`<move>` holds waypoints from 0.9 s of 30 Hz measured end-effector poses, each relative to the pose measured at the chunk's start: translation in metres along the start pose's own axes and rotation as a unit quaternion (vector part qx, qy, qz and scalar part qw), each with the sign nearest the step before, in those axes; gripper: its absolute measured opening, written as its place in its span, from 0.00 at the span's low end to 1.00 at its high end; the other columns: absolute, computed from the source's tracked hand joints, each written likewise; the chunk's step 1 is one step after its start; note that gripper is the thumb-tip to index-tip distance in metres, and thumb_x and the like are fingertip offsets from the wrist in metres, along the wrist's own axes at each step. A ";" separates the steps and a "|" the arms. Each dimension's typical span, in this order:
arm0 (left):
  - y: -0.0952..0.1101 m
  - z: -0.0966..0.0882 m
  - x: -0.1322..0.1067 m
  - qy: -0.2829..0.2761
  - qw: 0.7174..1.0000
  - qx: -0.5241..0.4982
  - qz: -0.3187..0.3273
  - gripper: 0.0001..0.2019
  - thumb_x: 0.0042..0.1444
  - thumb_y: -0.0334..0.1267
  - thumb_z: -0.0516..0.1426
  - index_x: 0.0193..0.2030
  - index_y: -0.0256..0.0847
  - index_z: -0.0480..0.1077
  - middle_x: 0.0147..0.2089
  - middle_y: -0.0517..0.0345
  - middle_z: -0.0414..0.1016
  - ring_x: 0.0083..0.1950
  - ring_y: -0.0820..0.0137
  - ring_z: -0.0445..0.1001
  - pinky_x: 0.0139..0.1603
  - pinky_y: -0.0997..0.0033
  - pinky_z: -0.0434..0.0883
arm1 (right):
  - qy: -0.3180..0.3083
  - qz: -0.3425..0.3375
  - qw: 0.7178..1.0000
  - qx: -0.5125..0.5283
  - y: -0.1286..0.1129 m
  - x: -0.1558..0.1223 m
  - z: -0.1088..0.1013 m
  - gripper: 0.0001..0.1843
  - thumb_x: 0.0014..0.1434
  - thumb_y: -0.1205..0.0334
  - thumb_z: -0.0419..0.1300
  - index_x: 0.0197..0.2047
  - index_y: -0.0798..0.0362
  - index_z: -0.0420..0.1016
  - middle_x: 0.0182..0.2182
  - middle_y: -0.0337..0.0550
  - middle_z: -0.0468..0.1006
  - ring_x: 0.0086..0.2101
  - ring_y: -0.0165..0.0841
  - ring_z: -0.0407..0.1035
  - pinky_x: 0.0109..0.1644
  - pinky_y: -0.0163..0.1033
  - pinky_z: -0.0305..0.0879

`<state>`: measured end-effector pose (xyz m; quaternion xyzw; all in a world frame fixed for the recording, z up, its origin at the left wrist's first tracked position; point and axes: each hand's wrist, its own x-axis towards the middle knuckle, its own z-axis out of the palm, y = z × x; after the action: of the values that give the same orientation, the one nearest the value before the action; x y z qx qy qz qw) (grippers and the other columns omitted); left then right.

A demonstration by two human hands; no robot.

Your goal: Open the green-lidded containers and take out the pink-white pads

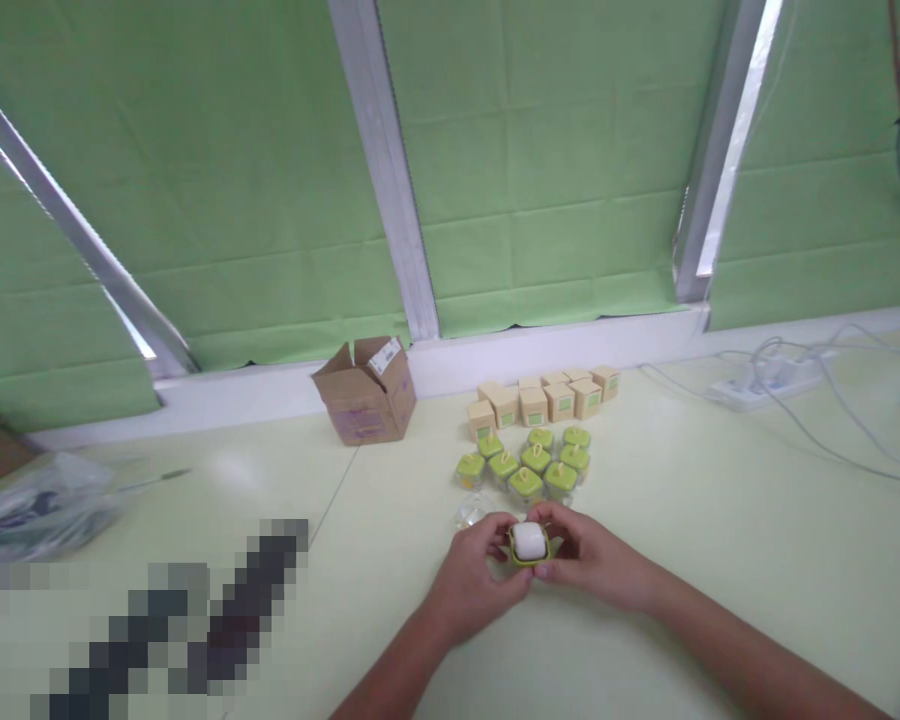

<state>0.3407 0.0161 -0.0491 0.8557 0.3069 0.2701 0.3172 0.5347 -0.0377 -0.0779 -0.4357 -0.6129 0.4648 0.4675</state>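
Between both hands is a small green-rimmed lid-like piece with a rounded white block (529, 541) in its middle. My left hand (487, 565) grips its left side, fingers curled and thumb at the near edge. From the right, my right hand (581, 555) pinches the same piece with fingers and thumb. Just beyond my left hand sits a clear plastic container (474, 510), partly hidden by the fingers. Several small clear containers with green lids (526, 484) and yellow loops stand in a cluster past my hands.
Several small tan boxes (533, 406) with green labels line up behind the cluster. An opened cardboard box (371, 400) stands against the wall ledge. At the right lies a white power strip (769, 382) with cables; a plastic bag (52, 505) is at the left.
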 end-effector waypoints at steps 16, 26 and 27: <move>-0.004 0.003 0.002 -0.043 0.995 -0.095 -0.008 0.19 0.51 0.30 0.60 0.52 0.39 0.71 0.45 0.55 0.79 0.41 0.68 0.76 0.40 0.73 0.73 | 0.038 -0.117 0.976 -0.182 -0.011 0.001 -0.004 0.17 0.56 0.55 0.67 0.48 0.49 0.77 0.39 0.44 0.73 0.39 0.37 0.69 0.43 0.39 0.64; 0.002 -0.004 0.003 -0.031 0.989 -0.138 -0.048 0.15 0.57 0.33 0.56 0.51 0.37 0.73 0.49 0.51 0.78 0.46 0.64 0.76 0.47 0.67 0.71 | 0.023 -0.127 0.962 -0.241 -0.025 -0.004 -0.002 0.17 0.58 0.65 0.64 0.52 0.48 0.74 0.42 0.44 0.72 0.42 0.36 0.69 0.47 0.40 0.65; 0.002 -0.005 0.004 -0.028 0.989 -0.136 -0.053 0.15 0.57 0.34 0.56 0.51 0.37 0.74 0.47 0.51 0.79 0.44 0.64 0.76 0.45 0.68 0.71 | 0.024 -0.129 0.960 -0.247 -0.024 -0.005 -0.002 0.17 0.58 0.65 0.63 0.52 0.48 0.73 0.42 0.44 0.72 0.43 0.36 0.69 0.48 0.40 0.65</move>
<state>0.3407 0.0193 -0.0438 0.7943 0.3029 0.2682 0.4533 0.5349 -0.0464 -0.0547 -0.4663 -0.7480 0.2239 0.4159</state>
